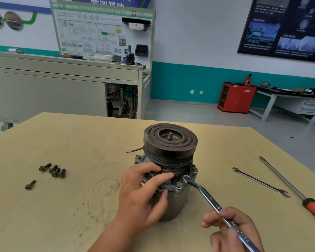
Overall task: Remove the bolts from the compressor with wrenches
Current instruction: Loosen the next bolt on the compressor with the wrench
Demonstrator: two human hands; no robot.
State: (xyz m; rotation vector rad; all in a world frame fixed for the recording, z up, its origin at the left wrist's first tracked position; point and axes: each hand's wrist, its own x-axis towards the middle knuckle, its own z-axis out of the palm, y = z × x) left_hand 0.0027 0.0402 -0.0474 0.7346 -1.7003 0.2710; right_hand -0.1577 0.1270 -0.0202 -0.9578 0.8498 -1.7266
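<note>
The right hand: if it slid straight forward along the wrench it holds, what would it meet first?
Most likely the grey metal compressor, at the flange where the shiny steel ring wrench sits; the right hand points there. Depth is hard to judge.

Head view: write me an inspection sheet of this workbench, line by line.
Surface: tan wooden table, scuffed and stained.
Job's things: compressor upright, pulley on top; offset wrench with its end set on the flange; neighbouring flange bolt still in; five loose bolts lie to the left.
Clutter: spare wrench and orange-handled screwdriver lie to the right.
Hands: left hand grips the compressor; right hand holds the offset wrench's shaft.
Cables: thin black lead with brass tip beside the compressor.
Surroundings: training panel, red cabinet, dark poster.
</note>
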